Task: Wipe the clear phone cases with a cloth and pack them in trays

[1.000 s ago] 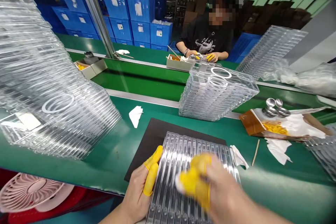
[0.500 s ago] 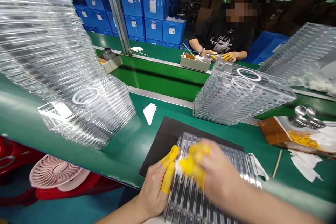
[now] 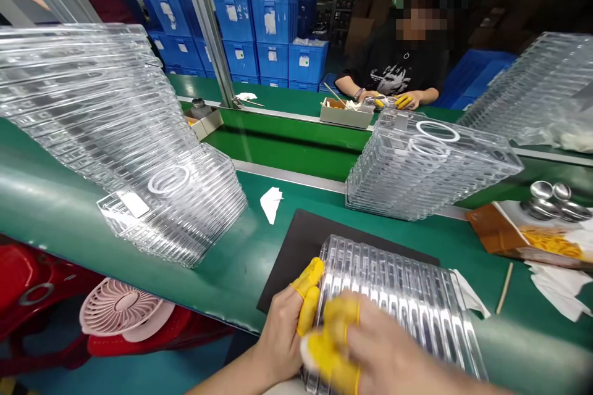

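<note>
A ribbed clear plastic case (image 3: 407,284) lies tilted at the front edge of the bench, partly over a black mat (image 3: 291,247). My left hand (image 3: 287,327), with yellow finger cots on the thumb and a finger, grips the case's left end. Over the case's near left part is my right hand (image 3: 356,345), also in yellow finger cots and blurred by motion. Its fingers are pinched round a small white wipe (image 3: 308,352), of which only a bit shows at the fingertips. The case's lower part is hidden by my right hand and arm.
Stacks of clear plastic cases stand at left (image 3: 185,210) and back right (image 3: 426,166). An open carton (image 3: 495,228) with yellow finger cots, metal cups, a stick (image 3: 504,287) and white wipes (image 3: 558,290) lie right. A co-worker (image 3: 393,68) sits opposite. A pink fan (image 3: 123,305) is below left.
My right hand has moved down and toward me along the case's left part. My left hand keeps its hold. The whole view has shifted slightly.
</note>
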`<action>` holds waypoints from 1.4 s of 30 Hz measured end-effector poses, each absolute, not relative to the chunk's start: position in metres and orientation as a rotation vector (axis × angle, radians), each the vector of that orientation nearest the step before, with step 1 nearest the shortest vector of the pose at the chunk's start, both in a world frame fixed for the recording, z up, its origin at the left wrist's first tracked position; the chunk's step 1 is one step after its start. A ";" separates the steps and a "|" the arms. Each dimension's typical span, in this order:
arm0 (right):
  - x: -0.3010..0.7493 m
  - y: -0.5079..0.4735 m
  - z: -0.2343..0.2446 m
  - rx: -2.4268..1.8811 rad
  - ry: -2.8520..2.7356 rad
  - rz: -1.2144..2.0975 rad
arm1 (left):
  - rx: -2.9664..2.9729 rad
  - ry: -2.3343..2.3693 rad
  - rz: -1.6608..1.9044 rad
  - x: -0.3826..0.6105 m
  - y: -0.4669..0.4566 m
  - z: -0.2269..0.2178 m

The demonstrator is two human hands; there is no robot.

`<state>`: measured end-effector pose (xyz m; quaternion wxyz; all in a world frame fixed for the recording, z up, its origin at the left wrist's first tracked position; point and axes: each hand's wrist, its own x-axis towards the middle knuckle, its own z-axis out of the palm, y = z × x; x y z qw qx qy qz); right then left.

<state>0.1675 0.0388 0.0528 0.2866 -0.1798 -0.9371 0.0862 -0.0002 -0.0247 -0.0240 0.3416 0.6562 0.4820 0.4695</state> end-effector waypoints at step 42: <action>0.234 0.052 0.045 -0.877 -2.427 0.216 | 2.271 0.868 1.124 -0.004 0.053 0.015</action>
